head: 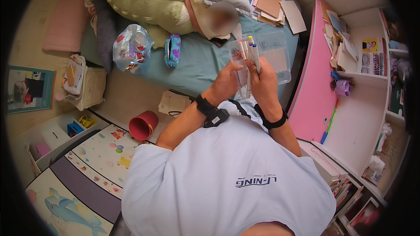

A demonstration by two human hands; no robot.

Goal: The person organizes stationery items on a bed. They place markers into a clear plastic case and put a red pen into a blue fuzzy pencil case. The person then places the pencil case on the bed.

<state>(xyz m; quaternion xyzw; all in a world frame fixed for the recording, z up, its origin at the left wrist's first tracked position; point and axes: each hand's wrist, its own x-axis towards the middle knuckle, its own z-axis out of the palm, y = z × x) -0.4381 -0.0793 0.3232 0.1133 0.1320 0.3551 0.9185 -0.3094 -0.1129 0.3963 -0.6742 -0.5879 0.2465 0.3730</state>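
In the head view, an opened clear plastic case [283, 77] is in front of me, its lid folded out to the right over the bed. My left hand [224, 83] grips the left side of the case, thumb bent inward. Several white markers [257, 60] with yellow and blue ends are held between the fingers of my right hand [265, 83]. Beside them, markers with pink and red ends [242, 48] slant upward from the case. Whether the left fingertips also touch a marker cannot be made out.
On the teal bed sheet [197, 68] lie a crocodile plush [154, 3], a furry pencil pouch [172, 50], a filled plastic bag [133, 48] and papers [269, 3]. A red bin [143, 125] stands at left. A pink panel [305, 82] and white shelves [354, 111] border the right.
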